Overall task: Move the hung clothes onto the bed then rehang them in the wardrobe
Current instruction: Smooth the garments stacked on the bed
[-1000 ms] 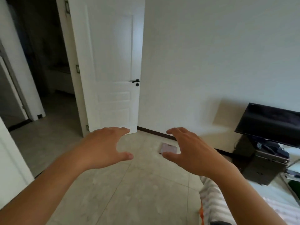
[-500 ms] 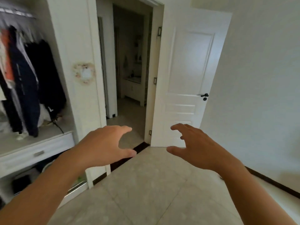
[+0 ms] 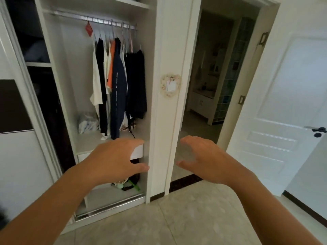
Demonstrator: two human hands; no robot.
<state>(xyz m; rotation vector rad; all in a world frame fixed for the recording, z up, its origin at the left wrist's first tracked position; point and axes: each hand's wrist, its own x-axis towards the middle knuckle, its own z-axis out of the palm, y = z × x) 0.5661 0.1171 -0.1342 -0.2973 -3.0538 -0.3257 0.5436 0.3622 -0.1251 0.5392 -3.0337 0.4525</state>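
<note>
An open white wardrobe fills the left half of the view. Several garments hang from its metal rail: a white shirt, a black one, an orange one, a navy top and black clothes at the right end. My left hand is held out in front of the wardrobe's drawer, fingers spread and holding nothing. My right hand hovers level with it in front of the doorway, also spread and holding nothing. Neither hand touches the clothes. The bed is out of view.
A dark sliding wardrobe panel stands at far left. Crumpled cloth lies on the wardrobe shelf, and bags sit on the wardrobe floor. An open doorway and a white door are to the right. Tiled floor lies below.
The view has swung left from the wall and door to face the wardrobe. Both hands have stayed outstretched, spread and holding nothing.
</note>
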